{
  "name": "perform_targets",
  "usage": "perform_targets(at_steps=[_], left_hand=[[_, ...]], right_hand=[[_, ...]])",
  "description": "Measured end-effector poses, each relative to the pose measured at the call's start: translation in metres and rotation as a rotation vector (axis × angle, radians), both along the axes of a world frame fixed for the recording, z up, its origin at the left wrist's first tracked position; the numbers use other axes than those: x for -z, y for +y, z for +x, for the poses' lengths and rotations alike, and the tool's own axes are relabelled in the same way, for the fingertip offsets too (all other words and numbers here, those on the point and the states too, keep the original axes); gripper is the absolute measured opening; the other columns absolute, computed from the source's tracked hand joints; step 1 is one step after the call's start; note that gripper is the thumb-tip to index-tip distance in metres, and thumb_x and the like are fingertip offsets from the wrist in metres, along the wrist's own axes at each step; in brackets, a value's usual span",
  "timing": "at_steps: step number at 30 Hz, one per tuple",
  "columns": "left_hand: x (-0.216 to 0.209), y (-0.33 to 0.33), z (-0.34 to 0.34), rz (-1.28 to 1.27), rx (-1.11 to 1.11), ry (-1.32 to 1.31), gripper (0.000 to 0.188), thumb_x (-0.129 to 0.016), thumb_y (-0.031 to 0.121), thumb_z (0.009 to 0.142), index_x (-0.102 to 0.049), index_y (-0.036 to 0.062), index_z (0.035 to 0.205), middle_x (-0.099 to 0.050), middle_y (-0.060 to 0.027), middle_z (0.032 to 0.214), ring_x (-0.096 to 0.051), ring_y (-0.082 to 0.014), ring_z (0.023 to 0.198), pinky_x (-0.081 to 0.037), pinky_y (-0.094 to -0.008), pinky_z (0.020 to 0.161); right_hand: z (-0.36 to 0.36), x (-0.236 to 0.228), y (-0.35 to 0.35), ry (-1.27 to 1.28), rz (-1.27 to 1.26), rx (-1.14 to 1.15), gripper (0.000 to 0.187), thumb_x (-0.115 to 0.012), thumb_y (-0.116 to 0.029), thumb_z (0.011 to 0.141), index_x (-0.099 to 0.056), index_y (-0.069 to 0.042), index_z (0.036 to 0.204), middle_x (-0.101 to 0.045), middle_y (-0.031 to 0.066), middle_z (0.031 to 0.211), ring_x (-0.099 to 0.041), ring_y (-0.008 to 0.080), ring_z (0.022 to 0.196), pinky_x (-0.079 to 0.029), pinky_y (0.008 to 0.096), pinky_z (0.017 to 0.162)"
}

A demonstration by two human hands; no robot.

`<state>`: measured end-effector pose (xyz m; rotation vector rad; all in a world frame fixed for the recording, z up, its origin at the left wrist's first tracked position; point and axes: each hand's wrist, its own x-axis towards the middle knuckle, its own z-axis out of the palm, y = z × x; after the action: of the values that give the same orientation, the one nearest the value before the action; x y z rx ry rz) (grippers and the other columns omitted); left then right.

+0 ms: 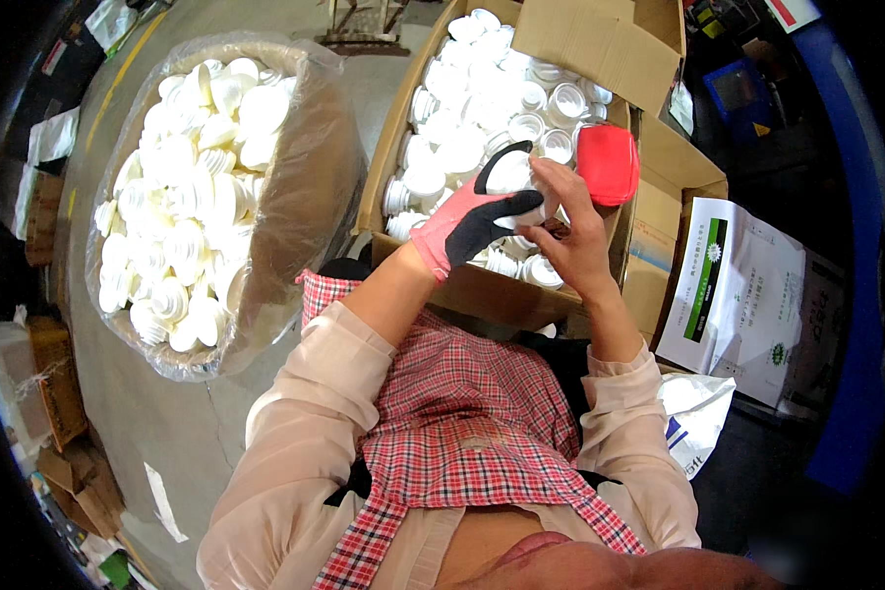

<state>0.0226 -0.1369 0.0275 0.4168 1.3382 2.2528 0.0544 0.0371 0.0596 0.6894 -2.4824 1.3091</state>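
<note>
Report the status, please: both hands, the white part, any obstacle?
Left hand, gloved, holding white part. Right hand, bare, also on it. Red case close by on right, not blocking.

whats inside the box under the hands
White plastic pieces lie heaped in the box. Deeper layers are covered, and the left hand and right hand hide some top ones.

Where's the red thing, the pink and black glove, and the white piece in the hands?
Red thing (608,165): head view, middle of its upper face.
Pink and black glove (470,229): head view, its black part.
White piece (509,174): head view, its round face.
</note>
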Motion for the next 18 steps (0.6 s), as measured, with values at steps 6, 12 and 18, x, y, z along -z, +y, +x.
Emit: perform_targets(at_steps=[6, 12, 18], left_hand=[[-0.006, 0.016, 0.002, 0.101, 0.095, 0.038, 0.069, -0.069, 0.007, 0.082, -0.037, 0.0048, 0.143, -0.052, -0.0058, 0.131, -0.053, -0.014, 0.112, -0.045, -0.0288, 0.094], [0.03, 0.045, 0.026, -0.669, -0.343, 0.253, 0.055, -0.07, 0.016, 0.08, -0.047, -0.0003, 0.127, -0.062, -0.0225, 0.109, -0.058, -0.0359, 0.107, -0.045, -0.0405, 0.092], [0.048, 0.051, 0.025, -0.631, -0.407, 0.268, 0.056, -0.071, 0.021, 0.079, -0.05, -0.0023, 0.125, -0.062, -0.0241, 0.106, -0.058, -0.0391, 0.102, -0.046, -0.0424, 0.089]], right_hand=[[-0.01, 0.012, 0.007, -0.572, -0.756, 0.298, 0.075, -0.03, -0.059, 0.098, -0.052, 0.008, 0.125, -0.063, 0.015, 0.109, -0.059, 0.0188, 0.102, -0.044, 0.0296, 0.09], [-0.023, 0.033, 0.009, -0.374, -0.572, 0.676, 0.079, -0.032, -0.064, 0.095, -0.065, 0.007, 0.084, -0.063, 0.0105, 0.075, -0.057, 0.018, 0.073, -0.044, 0.0314, 0.071], [-0.033, 0.062, 0.024, -0.429, -0.58, 0.634, 0.074, -0.036, -0.062, 0.095, -0.065, 0.005, 0.084, -0.063, 0.0118, 0.076, -0.057, 0.02, 0.075, -0.044, 0.035, 0.072]])
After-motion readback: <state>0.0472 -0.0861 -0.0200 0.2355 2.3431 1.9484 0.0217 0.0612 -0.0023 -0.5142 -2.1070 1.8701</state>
